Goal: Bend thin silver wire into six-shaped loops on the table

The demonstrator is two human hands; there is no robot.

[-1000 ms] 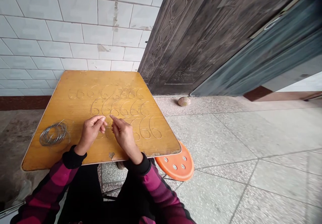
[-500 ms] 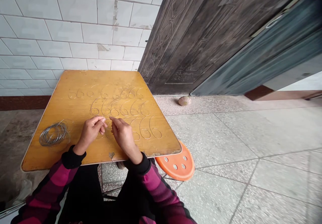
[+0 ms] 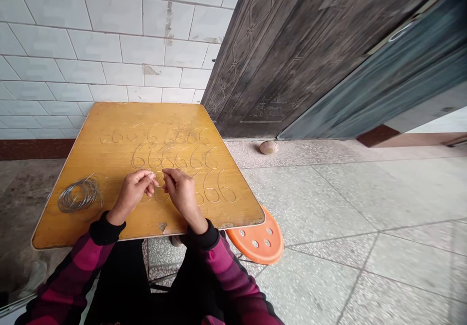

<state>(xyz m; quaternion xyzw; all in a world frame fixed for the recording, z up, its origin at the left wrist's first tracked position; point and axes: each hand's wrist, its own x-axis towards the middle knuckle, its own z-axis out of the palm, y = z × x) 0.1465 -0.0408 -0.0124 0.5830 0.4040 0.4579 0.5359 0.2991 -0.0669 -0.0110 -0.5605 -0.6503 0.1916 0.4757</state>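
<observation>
Both of my hands are over the near part of a yellow wooden table (image 3: 113, 116), fingertips a short gap apart. My left hand (image 3: 135, 189) pinches with thumb and forefinger on a thin piece of wire, barely visible at this size. Opposite it, my right hand (image 3: 181, 191) is closed in a similar pinch on the wire. Bent wires (image 3: 211, 193) shaped like a figure 6 lie in rows ahead of and beside my hands; my hands partly hide some in the nearest row. Left of my left hand lies a coil of silvery wire (image 3: 79, 196).
An orange round stool (image 3: 257, 244) with holes stands under the table's right near corner. White wall tiles (image 3: 105, 47) rise behind the table. A dark carved door (image 3: 270, 72) is at the right, with a roundish stone-like object (image 3: 269, 147) on the floor before it.
My right hand has moved slightly to the right, a little farther from my left hand. The left hand stays almost in place, and the view has shifted slightly.
</observation>
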